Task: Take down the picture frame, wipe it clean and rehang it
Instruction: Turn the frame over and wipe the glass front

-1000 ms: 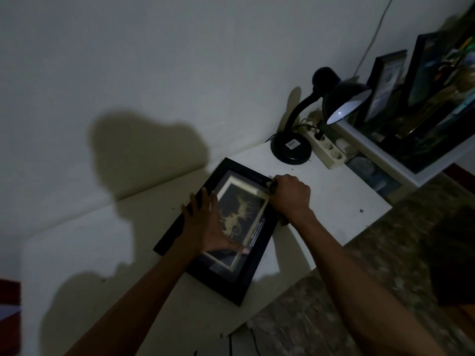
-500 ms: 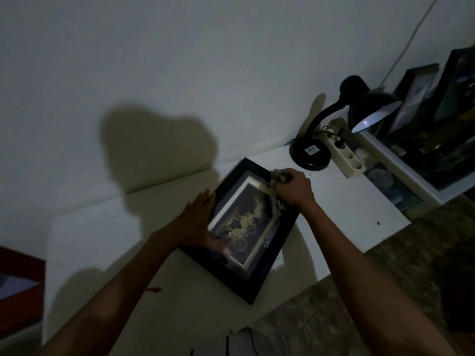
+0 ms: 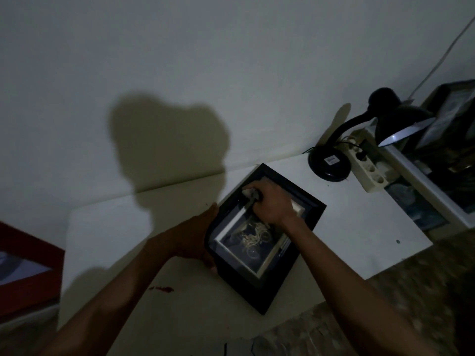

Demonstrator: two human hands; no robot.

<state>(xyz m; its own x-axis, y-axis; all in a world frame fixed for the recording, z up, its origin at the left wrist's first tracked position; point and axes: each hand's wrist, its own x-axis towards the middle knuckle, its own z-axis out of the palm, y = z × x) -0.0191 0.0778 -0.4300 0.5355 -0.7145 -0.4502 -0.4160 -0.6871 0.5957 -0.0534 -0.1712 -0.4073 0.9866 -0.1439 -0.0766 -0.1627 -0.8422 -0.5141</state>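
Lies flat and face up on the white tabletop (image 3: 359, 217), the black picture frame (image 3: 264, 237), off the wall and turned at an angle so its long sides run toward the person. Braced at its left edge by the left hand (image 3: 203, 235), palm against the outer rim, apparently to stop sliding under the wiping pressure; cannot tell whether the fingers curl round the edge or lie straight against it. Pressed onto the glass near the far upper corner by the right hand (image 3: 272, 204), fingers curled and gripping a small pale cloth (image 3: 248, 194), which touches the inner mat border. Judged to be mid-wipe, with rehanging not yet begun. Positioned beyond the frame, well apart from both hands: a black desk lamp (image 3: 359, 140), lit, its base on the tabletop's far corner, and a white power strip (image 3: 370, 173) just beside that base. Visible near the front edge: a small red mark (image 3: 161, 289).
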